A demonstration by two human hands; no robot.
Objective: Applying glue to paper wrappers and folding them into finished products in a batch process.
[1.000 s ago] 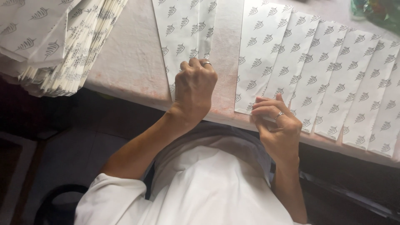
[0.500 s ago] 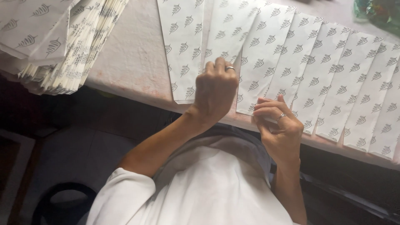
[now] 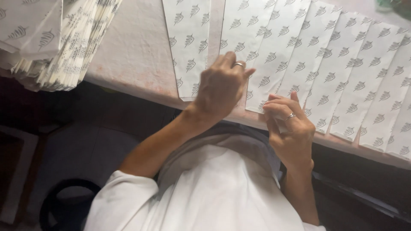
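Long white paper strips printed with small grey leaf marks lie side by side on a pale pink table [image 3: 137, 51]. My left hand [image 3: 220, 85] rests with bent fingers on the lower part of the second strip [image 3: 239, 30], a ring on one finger. One strip [image 3: 188, 42] lies apart to its left. My right hand [image 3: 289, 128] is at the table's near edge, its fingers pinched on the bottom end of another strip [image 3: 308, 55]. That end is hidden under the fingers.
A thick fanned stack of the same printed paper [image 3: 64, 47] sits at the table's left end, overhanging the edge. More strips [image 3: 376, 77] run off to the right. A green object [image 3: 391, 5] shows at the top right corner. Below the table lies dark floor with a black ring-shaped thing [image 3: 64, 205].
My left hand has moved right, from the leftmost strip onto the one beside it, and a gap now shows between those strips. My right hand has stayed at the table edge.
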